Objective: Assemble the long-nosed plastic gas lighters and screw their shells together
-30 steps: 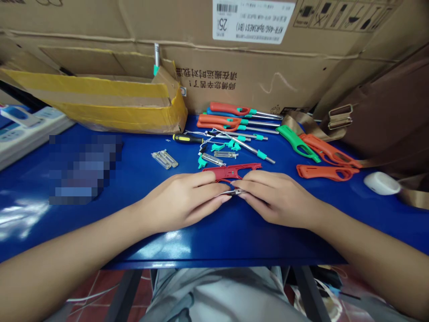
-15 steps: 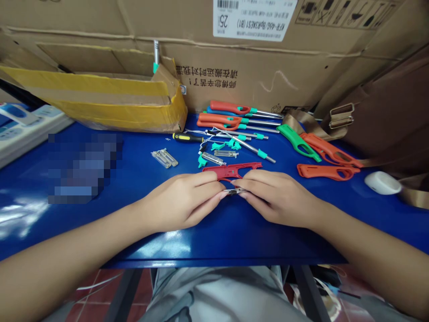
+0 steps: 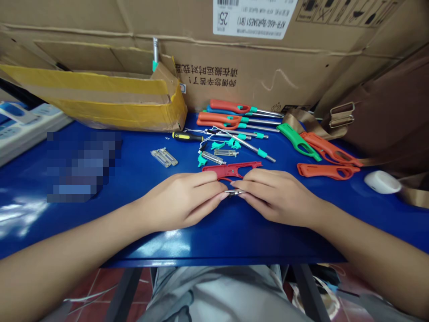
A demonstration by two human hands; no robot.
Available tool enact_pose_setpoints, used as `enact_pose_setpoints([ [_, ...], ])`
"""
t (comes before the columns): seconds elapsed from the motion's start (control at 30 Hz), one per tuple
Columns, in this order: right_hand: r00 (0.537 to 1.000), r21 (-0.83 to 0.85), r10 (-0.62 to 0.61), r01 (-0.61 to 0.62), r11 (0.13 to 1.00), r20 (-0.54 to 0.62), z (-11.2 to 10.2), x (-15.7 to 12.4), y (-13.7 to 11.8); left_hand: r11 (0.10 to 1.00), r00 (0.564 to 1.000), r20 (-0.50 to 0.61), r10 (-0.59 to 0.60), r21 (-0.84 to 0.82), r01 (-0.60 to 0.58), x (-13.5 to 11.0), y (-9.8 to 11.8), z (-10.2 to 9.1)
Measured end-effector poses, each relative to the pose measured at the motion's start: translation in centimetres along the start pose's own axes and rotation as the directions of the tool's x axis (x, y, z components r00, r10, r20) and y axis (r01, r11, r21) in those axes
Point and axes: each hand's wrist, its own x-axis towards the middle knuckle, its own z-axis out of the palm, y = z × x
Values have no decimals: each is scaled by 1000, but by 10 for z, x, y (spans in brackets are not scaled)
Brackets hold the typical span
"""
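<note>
My left hand [image 3: 187, 197] and my right hand [image 3: 275, 194] meet near the table's front, fingertips pinched on a small silver-and-black part [image 3: 235, 192]. Most of that part is hidden by the fingers, so its kind is unclear. Just beyond them lies a red lighter handle half [image 3: 231, 170], its hollow side showing. A second curved red edge shows between the hands, partly covered. Behind the handle half are clear fuel tanks [image 3: 225, 153], teal plastic pieces [image 3: 217, 145] and a metal lighter tube [image 3: 250, 146] with white wires.
Assembled orange lighters [image 3: 221, 120] lie at the back. A green handle shell [image 3: 298, 142] and orange shells [image 3: 326, 171] are on the right, near a white mouse-like object [image 3: 382, 182]. A screwdriver [image 3: 187, 137], more tanks [image 3: 164, 157] and a yellow-taped box [image 3: 127, 114] are leftward.
The small part has turned slightly between my fingertips and shows more silver. Both hands stay in nearly the same place, and the things on the table have not moved.
</note>
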Motion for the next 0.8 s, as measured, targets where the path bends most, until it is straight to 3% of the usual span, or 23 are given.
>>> enact_pose_setpoints([
  [0.57,998,-1,-18,18,1000,53,1,3,-4,1000,1000,-17,7,-7,-7,-2,-3,6],
  [0.8,998,74,-11,7,997,59,5,2,-4,1000,1000,-26,-16,-16,16,-2,-2,7],
])
